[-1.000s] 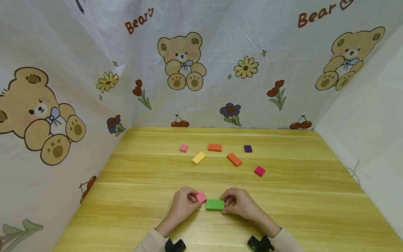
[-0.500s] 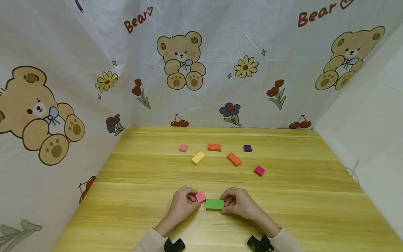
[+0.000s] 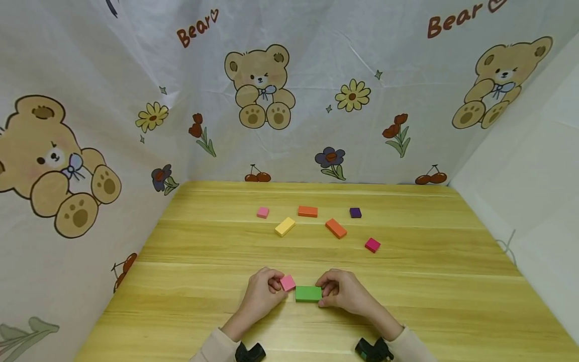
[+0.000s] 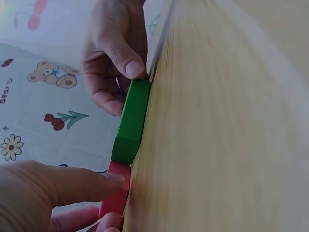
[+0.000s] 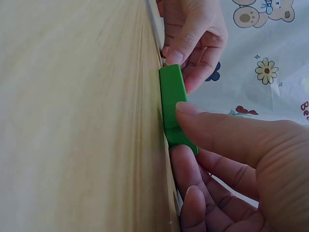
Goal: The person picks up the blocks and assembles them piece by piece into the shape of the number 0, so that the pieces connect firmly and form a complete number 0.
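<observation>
- The pale cloth, printed with bears, flowers and cherries, hangs upright well beyond the green block.
- The wooden table lies under the green block and stretches away on every side of it.
- Two cream sleeves, left and right, come in on the near side of the green block, one to either side.
- The right hand is at the right end of the green block, grasping it between thumb and fingers.
- The left hand is to the left of the green block, pinching the near pink block with thumb and fingers.
- The green block itself lies lengthwise from left to right between the two hands.
- One orange block lies straight beyond the green block; a second orange block lies slantwise, nearer to it and a little to the right.
- The yellow block lies slantwise beyond the green block, a little to the left.
- The near pink block sits turned at an angle at the green block's left end, seemingly touching its corner.
- Of the other small blocks beyond the green block, the far pink block lies to the left, the magenta block and purple block to the right.
</observation>
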Motion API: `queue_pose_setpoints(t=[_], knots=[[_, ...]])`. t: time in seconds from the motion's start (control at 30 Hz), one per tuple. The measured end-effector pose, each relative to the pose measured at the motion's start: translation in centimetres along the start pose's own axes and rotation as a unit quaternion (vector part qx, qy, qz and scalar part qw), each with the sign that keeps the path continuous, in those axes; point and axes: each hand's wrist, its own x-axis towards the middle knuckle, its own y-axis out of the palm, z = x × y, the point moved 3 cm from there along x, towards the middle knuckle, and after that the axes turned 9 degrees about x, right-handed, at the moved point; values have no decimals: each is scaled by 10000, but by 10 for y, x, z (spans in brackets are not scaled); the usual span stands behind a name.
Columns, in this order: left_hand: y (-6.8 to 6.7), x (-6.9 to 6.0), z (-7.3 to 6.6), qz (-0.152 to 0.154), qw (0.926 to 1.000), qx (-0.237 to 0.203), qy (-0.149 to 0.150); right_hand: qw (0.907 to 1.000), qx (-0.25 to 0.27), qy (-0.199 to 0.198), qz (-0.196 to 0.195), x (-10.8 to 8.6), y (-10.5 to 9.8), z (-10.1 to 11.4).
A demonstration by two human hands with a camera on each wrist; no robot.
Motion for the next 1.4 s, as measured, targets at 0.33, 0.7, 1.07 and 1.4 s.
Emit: queue_pose_setpoints(t=[0.33,0.7,1.07,1.4], knots=[[-4,-5,-6,-26,9985,544,59,10000,-11,27,22,0,1,1],[-2,-5,-4,-72,9990,426,-70,10000,-3,6,22,0,1,2],[0,-5,0,-198,9990,385,-61,9995,217,157,-161,-4,-16,1],[1,-4,1,-179,9991,387,-40,9610,-1086,314,-2524,-11,-104,-7]])
